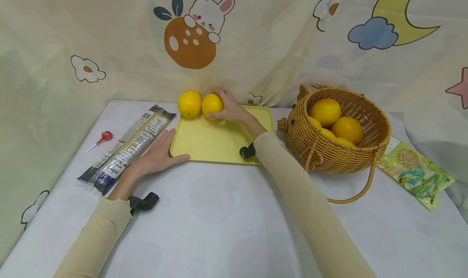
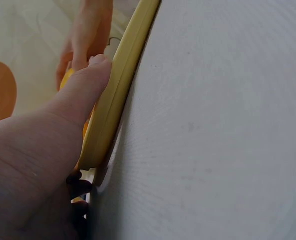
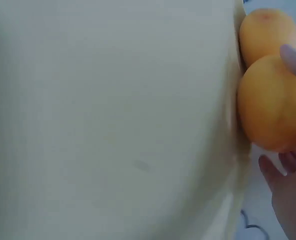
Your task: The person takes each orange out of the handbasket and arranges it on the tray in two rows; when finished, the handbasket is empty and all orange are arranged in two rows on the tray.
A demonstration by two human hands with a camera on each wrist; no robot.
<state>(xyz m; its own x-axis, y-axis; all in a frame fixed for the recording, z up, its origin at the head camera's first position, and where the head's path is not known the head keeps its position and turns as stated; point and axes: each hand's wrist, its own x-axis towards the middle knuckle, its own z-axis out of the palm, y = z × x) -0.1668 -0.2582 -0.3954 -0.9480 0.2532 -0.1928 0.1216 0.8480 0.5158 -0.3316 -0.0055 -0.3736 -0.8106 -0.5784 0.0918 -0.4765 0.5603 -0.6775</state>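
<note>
My right hand [image 1: 228,106] holds an orange [image 1: 211,105], thumb on its near side and fingers over its far right. A second orange [image 1: 189,104] sits just left of it, and the two look to be touching. Both are at the far left rim of a yellow tray [image 1: 219,144]; in the right wrist view the held orange [image 3: 273,107] overlaps that rim. My left hand [image 1: 159,154] lies at the tray's near left corner, fingers stretched along its left side. The left thumb [image 2: 87,85] rests on the tray's rim.
A wicker basket [image 1: 340,158] with several oranges [image 1: 325,111] stands to the right, its handle [image 1: 360,194] hanging toward me. A green packet [image 1: 417,172] lies beside it. On the left are a long plastic package [image 1: 128,148] and a red lollipop [image 1: 106,135]. A patterned cloth [image 1: 128,38] hangs behind.
</note>
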